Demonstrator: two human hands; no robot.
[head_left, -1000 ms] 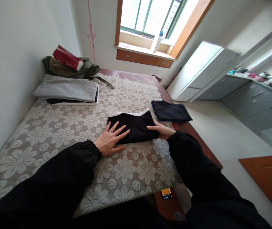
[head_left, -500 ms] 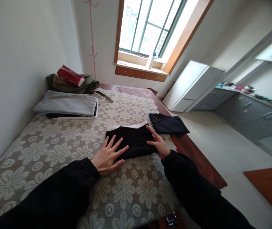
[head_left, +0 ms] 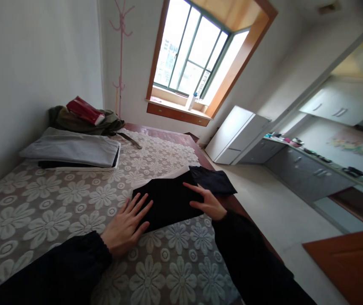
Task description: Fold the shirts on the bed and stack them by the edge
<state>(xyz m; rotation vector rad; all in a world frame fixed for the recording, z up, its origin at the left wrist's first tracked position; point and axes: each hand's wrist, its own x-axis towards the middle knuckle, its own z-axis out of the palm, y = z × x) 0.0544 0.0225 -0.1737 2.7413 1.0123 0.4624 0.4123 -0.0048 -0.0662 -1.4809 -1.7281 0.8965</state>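
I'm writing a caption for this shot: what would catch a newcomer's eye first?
Both hands lie flat on a folded black garment in the middle of the flower-patterned lace cloth: left hand on its near-left corner, right hand on its right edge. Behind, a folded grey stack lies by the wall under a bright window.

You are looking at a wooden table (head_left: 232, 202) wearing a white floral lace cloth (head_left: 57, 203) — on it are lying a folded black garment (head_left: 168, 200), a dark folded piece (head_left: 215, 181) just beside it, a grey folded stack (head_left: 70, 149) and an olive heap (head_left: 82, 123).
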